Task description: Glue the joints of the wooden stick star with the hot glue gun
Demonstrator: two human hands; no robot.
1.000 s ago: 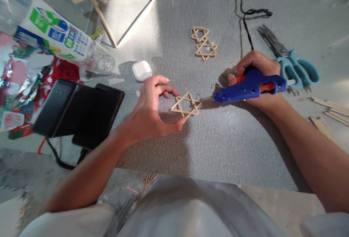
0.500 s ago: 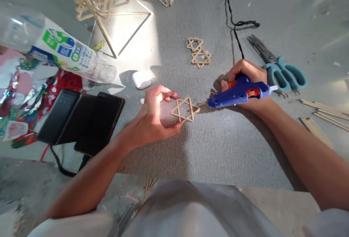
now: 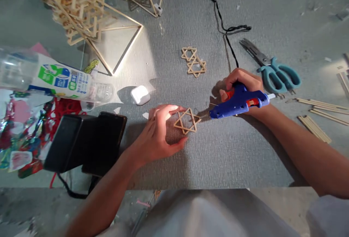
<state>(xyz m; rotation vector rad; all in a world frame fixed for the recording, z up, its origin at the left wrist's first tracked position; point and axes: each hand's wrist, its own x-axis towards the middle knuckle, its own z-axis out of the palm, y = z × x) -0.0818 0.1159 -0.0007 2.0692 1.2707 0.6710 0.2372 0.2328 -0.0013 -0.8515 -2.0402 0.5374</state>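
Taking the wooden star (image 3: 179, 125) as the middle of a clock face, a grey, finely textured tabletop (image 3: 218, 160) spreads around it, its near edge crossing at 6 o'clock, with pale clothing (image 3: 201, 215) beyond. Grey, littered floor (image 3: 40, 211) shows toward 8 o'clock. A patch of light falls beneath the large stick frame (image 3: 125, 53) between 10 and 11, and a second stick frame (image 3: 136, 2) stands near 11. The plastic bottle (image 3: 60, 79) lies between 9 and 10, the white case (image 3: 140, 95) near 10, and a black device (image 3: 68, 142) between 8 and 9, with shiny scraps (image 3: 20, 139) past it. Two small stars (image 3: 196, 68) touch near 12, a black cord (image 3: 218, 11) runs toward 1, scissors (image 3: 283, 75) lie at 2, and loose sticks (image 3: 315, 129) around 3.

The left hand (image 3: 163, 129) is spread around the star's 9 o'clock side: fingertips are at its upper-left point, while the thumb sits just apart below. The right hand (image 3: 244, 80) grips the blue glue gun (image 3: 236, 102), its nozzle at the star's 3 o'clock point; contact is unclear.

Compared with half a second ago, the left thumb has come away from the star, and the view has shifted, bringing more of both frames into sight.
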